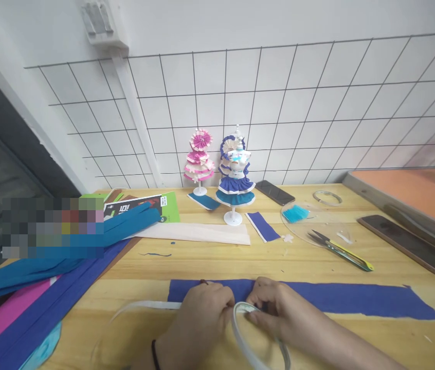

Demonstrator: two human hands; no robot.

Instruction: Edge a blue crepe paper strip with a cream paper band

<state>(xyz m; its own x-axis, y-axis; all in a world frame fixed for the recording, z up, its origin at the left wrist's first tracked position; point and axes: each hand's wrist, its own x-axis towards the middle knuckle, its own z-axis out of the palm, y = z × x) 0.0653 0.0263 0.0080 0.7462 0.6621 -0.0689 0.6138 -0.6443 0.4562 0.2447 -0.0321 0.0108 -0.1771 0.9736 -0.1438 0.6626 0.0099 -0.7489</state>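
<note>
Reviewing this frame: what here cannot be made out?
1. Head view: a pixelated patch masks whatever lies on the blue paper rolls at left.
2. The tape ring runs off the bottom edge; its lower part is cut off.
3. The left hand and right hand cover their own fingertips and the blue strip beneath, so the grip is unclear.
4. Print on the green booklet is too small to read.

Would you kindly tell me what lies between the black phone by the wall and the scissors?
In the head view, a clear round plate holding a teal paper scrap lies there.
</note>
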